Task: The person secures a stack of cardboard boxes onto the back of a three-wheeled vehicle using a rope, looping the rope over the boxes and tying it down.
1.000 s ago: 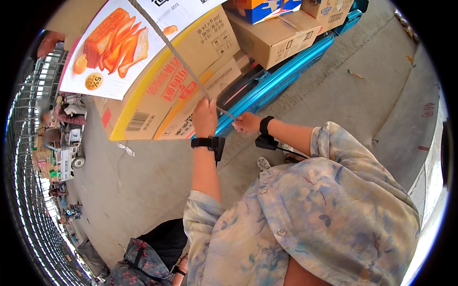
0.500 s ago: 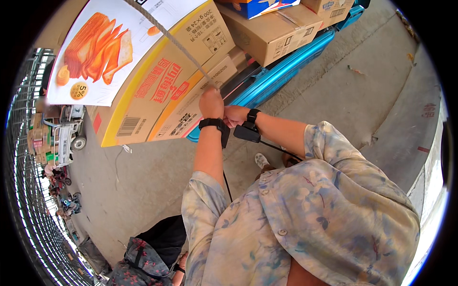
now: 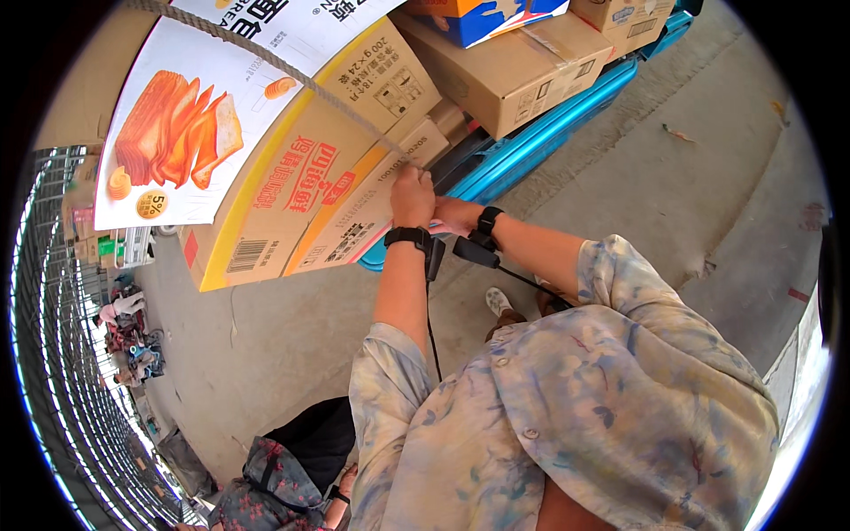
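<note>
A grey braided rope (image 3: 301, 78) slants down across the stacked boxes to my left hand (image 3: 413, 196), which is closed around its lower end. Close beside it, my right hand (image 3: 456, 215) is curled at the blue metal edge of a cart (image 3: 540, 146). Its fingertips are hidden behind my left wrist, so what it grips cannot be made out. Left of my hands stands a large brown carton (image 3: 305, 190) with red print and a yellow band. A white carton (image 3: 181, 133) with a bread picture lies against it, under the rope.
More brown cartons (image 3: 518, 75) and a blue-and-orange box (image 3: 482, 19) ride on the cart. A person in dark flowered clothing (image 3: 274, 482) is close by at the lower left. Farther left are other people (image 3: 124, 310) and a metal lattice wall (image 3: 44, 354). Concrete floor (image 3: 266, 354) surrounds the cart.
My view has shifted, so cart, boxes and hands sit a little lower and farther right. Both hands stay together at the rope's lower end, the left still closed on it.
</note>
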Demonstrator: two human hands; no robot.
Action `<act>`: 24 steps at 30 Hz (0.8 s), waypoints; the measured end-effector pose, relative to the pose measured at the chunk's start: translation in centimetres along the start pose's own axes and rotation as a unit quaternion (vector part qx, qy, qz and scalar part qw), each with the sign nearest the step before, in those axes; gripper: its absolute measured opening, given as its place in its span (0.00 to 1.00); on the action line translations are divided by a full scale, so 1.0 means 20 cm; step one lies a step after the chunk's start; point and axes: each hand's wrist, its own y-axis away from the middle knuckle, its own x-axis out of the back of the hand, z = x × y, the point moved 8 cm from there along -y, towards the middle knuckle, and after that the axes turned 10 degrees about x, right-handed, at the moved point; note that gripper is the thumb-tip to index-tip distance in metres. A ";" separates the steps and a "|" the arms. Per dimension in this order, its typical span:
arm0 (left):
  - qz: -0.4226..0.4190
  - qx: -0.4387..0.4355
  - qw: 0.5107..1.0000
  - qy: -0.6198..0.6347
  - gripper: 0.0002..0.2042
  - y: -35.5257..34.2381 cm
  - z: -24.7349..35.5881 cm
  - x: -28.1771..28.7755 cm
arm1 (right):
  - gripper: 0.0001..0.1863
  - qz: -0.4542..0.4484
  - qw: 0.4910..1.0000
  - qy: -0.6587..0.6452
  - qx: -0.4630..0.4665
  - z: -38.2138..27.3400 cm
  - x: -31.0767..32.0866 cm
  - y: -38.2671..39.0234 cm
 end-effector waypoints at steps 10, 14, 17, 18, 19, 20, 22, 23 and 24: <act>0.037 -0.030 0.995 -0.090 0.13 0.05 -0.02 -0.05 | 0.24 0.211 0.887 -0.302 -0.278 0.00 0.22 0.30; 0.016 -0.015 0.987 -0.159 0.13 0.04 0.00 -0.09 | 0.22 0.216 0.882 -0.315 -0.275 0.04 0.25 0.28; 0.004 -0.045 0.987 -0.156 0.17 0.02 -0.09 -0.14 | 0.20 0.174 0.899 -0.328 -0.232 0.09 0.23 0.24; 0.004 -0.060 0.986 -0.153 0.18 0.01 -0.14 -0.16 | 0.20 0.147 0.906 -0.336 -0.210 0.10 0.23 0.23; -0.079 0.006 0.989 -0.129 0.21 -0.05 -0.23 -0.21 | 0.19 0.131 0.911 -0.329 -0.209 0.06 0.24 0.21; -0.018 -0.076 0.990 -0.117 0.20 -0.06 -0.29 -0.24 | 0.20 0.166 0.903 -0.298 -0.260 0.05 0.22 0.20; -0.066 -0.011 0.995 -0.075 0.20 -0.11 -0.22 -0.22 | 0.21 0.209 0.887 -0.363 -0.193 0.25 0.31 0.19; -0.078 0.004 0.994 -0.078 0.21 -0.11 -0.18 -0.20 | 0.19 0.236 0.873 -0.388 -0.177 0.28 0.34 0.17; -0.059 -0.017 0.996 -0.066 0.20 -0.10 -0.16 -0.17 | 0.18 0.251 0.860 -0.413 -0.165 0.28 0.32 0.14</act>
